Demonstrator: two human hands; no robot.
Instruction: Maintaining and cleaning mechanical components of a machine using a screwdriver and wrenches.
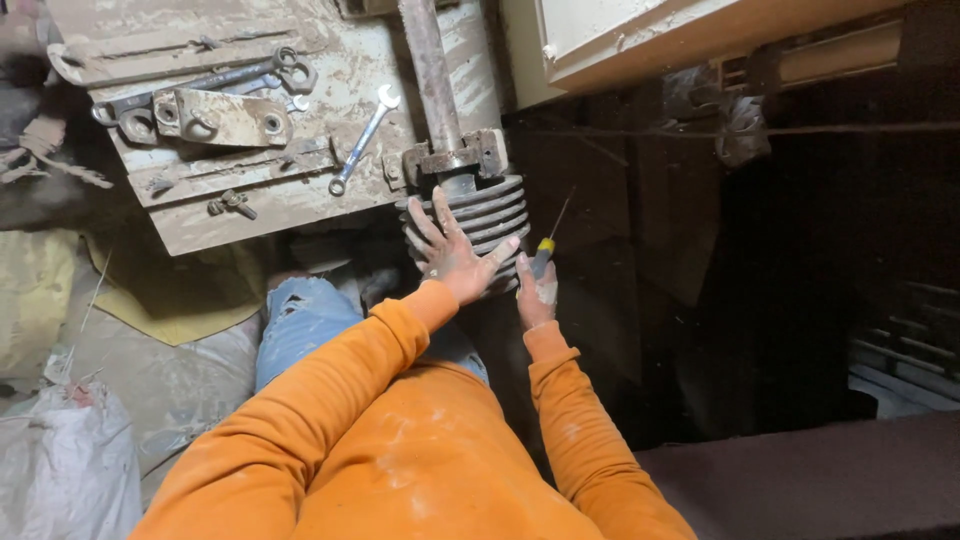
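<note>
A big grey ribbed metal part (470,225), stacked like rings, is seen in the middle of the scene, just below a rusty upright rod (430,70). Its long axis runs near to far, in line with the rod. The left hand (450,255) is laid flat on the ribbed part, with the fingers spread wide and nothing gripped. The right hand (537,290) is closed around a screwdriver (547,240) with a yellow and dark handle. The thin shaft of the screwdriver is pointed up and away, leaning a little to the right. The screwdriver is held just beside the right edge of the ribbed part, so the ribbed part lies to the left of the right hand. The left hand is the one touching the part; whether the screwdriver touches it cannot be told. Both arms are covered by orange sleeves (380,420). Farther off on the left, a dirty metal plate (260,190) is seen, with a spanner (365,140) and other tools lying on it, well apart from both hands. A knee in torn blue jeans (300,320) is seen below the plate, to the left of the hands.
</note>
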